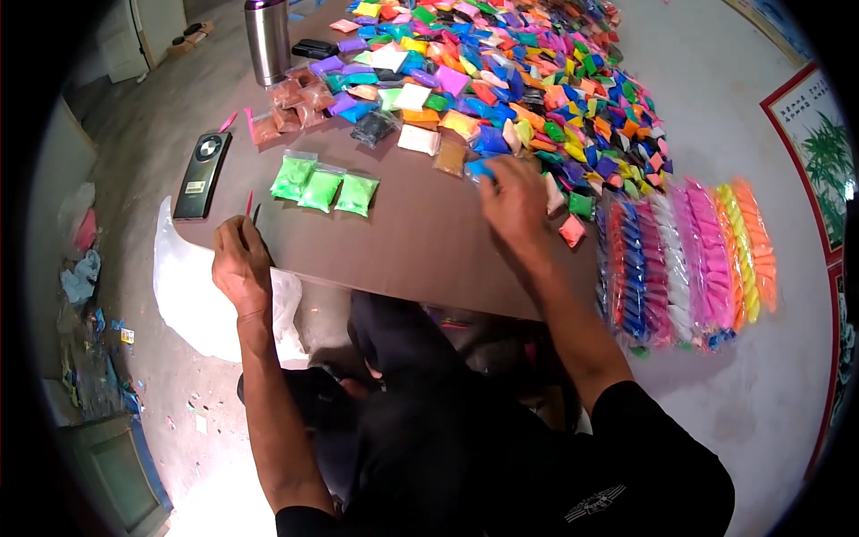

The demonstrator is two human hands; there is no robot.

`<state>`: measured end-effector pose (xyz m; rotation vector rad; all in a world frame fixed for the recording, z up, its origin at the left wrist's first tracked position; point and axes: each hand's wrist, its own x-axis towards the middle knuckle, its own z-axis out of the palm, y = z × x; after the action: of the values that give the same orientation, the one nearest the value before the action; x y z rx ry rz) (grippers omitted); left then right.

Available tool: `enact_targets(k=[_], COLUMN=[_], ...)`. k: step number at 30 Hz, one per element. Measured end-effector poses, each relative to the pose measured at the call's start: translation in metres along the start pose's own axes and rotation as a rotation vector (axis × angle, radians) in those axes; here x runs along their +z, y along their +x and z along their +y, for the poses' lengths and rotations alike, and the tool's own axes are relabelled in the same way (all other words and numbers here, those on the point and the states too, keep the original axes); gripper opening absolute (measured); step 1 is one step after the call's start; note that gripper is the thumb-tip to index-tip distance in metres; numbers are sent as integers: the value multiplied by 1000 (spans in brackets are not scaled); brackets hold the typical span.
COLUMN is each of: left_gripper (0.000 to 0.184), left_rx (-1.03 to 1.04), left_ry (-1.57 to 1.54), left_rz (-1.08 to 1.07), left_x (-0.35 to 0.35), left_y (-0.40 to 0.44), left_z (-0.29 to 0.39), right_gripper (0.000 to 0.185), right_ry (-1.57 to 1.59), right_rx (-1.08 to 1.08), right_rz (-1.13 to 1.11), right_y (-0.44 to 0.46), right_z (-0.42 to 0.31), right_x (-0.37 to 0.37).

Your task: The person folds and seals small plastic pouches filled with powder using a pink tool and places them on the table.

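Observation:
My left hand (242,261) is closed at the table's left front edge, fingers pressed together. A thin red pointed piece (250,203) and a short dark pointed piece (257,215) show just beyond its fingertips; whether they are in the grip I cannot tell. My right hand (516,204) reaches over the table with its fingertips on a small blue packet (479,170), partly hidden by the fingers. Left of it lie several bright green packets, one of them a green packet (358,194) nearest the right hand. A brown packet (450,158) is just beyond the blue one.
A big heap of coloured packets (555,98) covers the far right of the table (420,242). Long bags of coloured pieces (684,259) lie at the right edge. A phone (202,176), steel flask (267,40), black case (315,48) and reddish-brown packets (288,106) are at left.

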<state>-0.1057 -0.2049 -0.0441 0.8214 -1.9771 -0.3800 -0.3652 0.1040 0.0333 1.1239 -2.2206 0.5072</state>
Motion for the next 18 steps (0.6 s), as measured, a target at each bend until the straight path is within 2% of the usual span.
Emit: enact_targets(k=[2,4,5,10,13,15,16,18], left_gripper=[6,6,7,9,10,10,10,10], left_rx=[-1,5,9,-7,-7,-18,-13,4], left_ry=[3,2,21,36,41,42,48,52], left_rz=[-1,-1,-9,-37,-50,-67,-68,-77], left_x=[0,1,1,-1,-3,-3,-2,-2], left_y=[0,0,-1,1,2,1,1,0], left_z=[0,-1,-2,0,2,2,0,-2], right_gripper=[29,39,46,44,36,28,28,28], right_ry=[-105,-233,-260,-298,-203,-68,-70,196], right_rx=[80,155,201,225,188,199,207,354], right_rz=[-33,-155,-284,-253,-176,13,15,297], right_y=[-8,-12,-12,-11,-9,-8,-7,-5], right_z=[32,49,57,66,77,85,87,86], right_x=[-3,-9,-9,-1,-5,-12,-16,-29])
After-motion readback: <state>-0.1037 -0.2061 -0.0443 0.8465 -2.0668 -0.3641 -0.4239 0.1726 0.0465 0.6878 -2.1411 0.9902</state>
